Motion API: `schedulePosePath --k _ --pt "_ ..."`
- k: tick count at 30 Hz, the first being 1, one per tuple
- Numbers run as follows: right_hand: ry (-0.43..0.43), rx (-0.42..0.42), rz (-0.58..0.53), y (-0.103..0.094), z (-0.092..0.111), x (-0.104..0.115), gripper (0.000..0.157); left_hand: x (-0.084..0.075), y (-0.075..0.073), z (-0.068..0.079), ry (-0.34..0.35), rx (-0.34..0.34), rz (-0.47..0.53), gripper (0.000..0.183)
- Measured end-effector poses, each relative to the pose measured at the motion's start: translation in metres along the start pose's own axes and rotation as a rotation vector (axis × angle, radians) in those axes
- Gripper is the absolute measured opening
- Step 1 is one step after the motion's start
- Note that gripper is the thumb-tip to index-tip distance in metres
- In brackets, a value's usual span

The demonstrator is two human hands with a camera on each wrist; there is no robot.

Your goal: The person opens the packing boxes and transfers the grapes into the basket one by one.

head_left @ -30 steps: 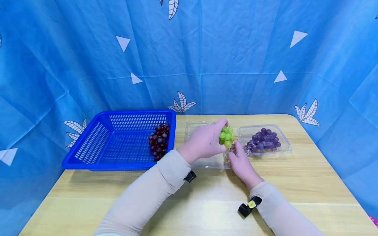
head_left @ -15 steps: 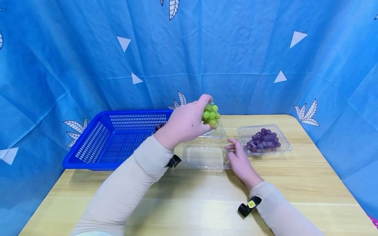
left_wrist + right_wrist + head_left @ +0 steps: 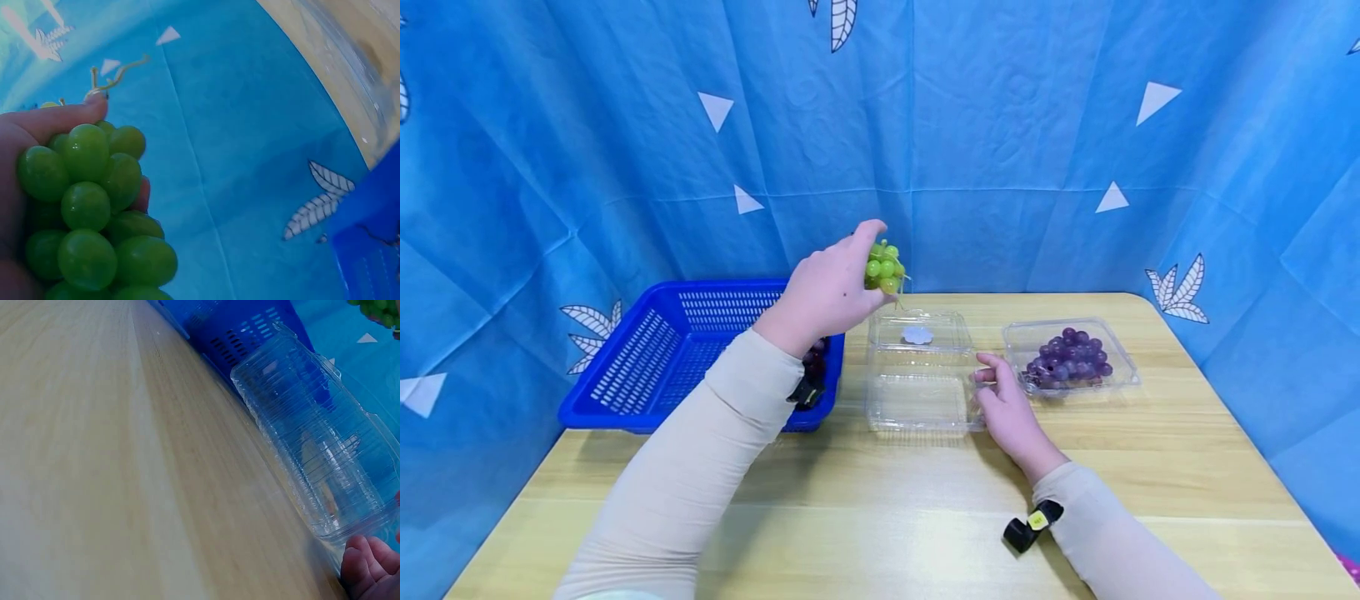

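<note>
My left hand (image 3: 831, 287) holds a bunch of green grapes (image 3: 885, 268) up in the air, above the back edge of the table. In the left wrist view, the thumb lies over the top of the green grapes (image 3: 87, 206), with a thin bare stem sticking out beyond it. Below and to the right, a clear plastic clamshell box (image 3: 917, 400) stands with its lid (image 3: 951, 329) raised at the back and no fruit inside. My right hand (image 3: 1011, 412) rests at the box's right side with loosely bent fingers, its fingertips (image 3: 356, 559) right at the wall.
A blue plastic basket (image 3: 625, 400) stands at the left, with dark red grapes (image 3: 814, 362) partly hidden behind my left arm. To the right, another clear box (image 3: 1123, 367) contains purple grapes (image 3: 1071, 357). A blue curtain (image 3: 985, 167) hangs behind the wooden table (image 3: 910, 517).
My left hand has lifted the green grapes from beside the right hand, carrying them up and left away from the open box. The right hand has stayed at the box's side.
</note>
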State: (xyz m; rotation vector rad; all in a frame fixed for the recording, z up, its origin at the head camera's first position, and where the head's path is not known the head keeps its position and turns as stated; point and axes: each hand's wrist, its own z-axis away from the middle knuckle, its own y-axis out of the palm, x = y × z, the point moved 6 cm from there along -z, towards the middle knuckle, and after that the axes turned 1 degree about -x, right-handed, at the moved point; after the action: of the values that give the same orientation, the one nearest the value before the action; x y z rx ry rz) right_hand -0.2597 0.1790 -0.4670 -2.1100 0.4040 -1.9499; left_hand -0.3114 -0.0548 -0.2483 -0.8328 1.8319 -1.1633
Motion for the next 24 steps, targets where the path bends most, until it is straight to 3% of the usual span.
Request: schedulePosePath --k 10,24 --pt "0.012 0.004 -0.014 0.0 -0.001 0.0 0.058 0.05 0.005 -0.005 -0.175 0.02 0.043 0.076" --pt "0.016 0.022 -0.027 0.001 0.0 0.001 0.058 0.115 0.014 -0.002 -0.316 0.062 0.02 0.079"
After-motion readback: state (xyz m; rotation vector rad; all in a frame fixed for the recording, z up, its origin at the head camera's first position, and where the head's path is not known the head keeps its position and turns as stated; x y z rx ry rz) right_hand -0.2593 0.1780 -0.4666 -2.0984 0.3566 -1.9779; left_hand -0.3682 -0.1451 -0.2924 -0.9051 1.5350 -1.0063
